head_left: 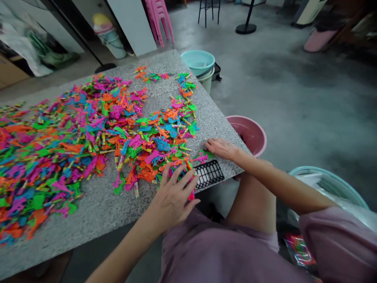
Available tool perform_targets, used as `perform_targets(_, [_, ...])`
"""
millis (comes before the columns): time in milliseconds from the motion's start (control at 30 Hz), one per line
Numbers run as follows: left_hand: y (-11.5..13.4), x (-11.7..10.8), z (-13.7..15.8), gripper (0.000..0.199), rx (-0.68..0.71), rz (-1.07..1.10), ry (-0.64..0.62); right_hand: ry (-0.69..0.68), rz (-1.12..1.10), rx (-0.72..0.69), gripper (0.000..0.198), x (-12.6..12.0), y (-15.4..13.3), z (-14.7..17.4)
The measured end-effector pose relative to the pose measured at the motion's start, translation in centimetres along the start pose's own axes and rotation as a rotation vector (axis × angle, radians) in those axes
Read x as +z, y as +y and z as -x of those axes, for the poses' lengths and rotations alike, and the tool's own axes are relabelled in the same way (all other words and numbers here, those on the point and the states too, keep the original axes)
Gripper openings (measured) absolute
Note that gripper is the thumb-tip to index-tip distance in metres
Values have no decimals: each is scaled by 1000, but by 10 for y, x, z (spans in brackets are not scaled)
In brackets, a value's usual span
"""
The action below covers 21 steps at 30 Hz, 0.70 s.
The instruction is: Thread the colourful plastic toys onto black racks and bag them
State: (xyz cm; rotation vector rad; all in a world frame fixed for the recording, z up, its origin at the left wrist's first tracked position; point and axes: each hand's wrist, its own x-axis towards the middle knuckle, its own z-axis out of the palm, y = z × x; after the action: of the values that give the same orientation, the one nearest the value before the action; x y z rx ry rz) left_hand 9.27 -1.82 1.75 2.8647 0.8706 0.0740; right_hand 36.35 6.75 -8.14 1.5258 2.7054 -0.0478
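Over the near edge of the toy pile, my left hand [176, 196] is spread with its fingers apart; bright plastic pieces lie beneath and beside the fingertips. A black plastic grid tray [209, 174] rests at the table's edge, just right of that hand. My right hand [222, 148] lies low on the tabletop beyond the tray, its fingers bent together and their tips mostly hidden. Close by it are a green plastic piece [208, 154] and a pink one [201, 157]. The pile of small plastic toys [165, 145] is orange, pink, green and blue, many with yellowish tubes attached.
A speckled stone table [129, 218] carries a larger toy heap [88, 114] on the left. Beside its right edge stand a pink basin [259, 135] and stacked tubs [198, 59]. A light-blue basket [332, 179] with clear plastic is at my right. Pink stools [159, 17] stand behind.
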Motion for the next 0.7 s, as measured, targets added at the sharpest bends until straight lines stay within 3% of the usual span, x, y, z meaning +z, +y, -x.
perform_targets(67, [0,5,-1,44,-8,-29,22,111,-185,217,24,-2,-6,17])
perform_targets(133, [0,8,0,42,-23,-37,30,291,-503,398,27,1,-28,34])
perform_targets(200, [-1,10,0,42,-33,-36,32,396,-916,414,22,9,-64,50])
perform_targets(300, [-1,11,0,41,-36,-42,33,355,-1368,338,11,26,-120,64])
perform_targets(367, [-1,11,-1,39,-40,-48,38,373,-1368,352,9,34,-142,65])
perform_targets(433, [0,12,-1,38,-41,-50,46,385,-1194,364,7,37,-150,63])
perform_targets(567, [0,13,0,39,-38,-42,50,327,-848,358,9,30,-141,60])
perform_targets(700, [1,13,1,39,-54,-31,50,327,-844,325,4,21,-134,61])
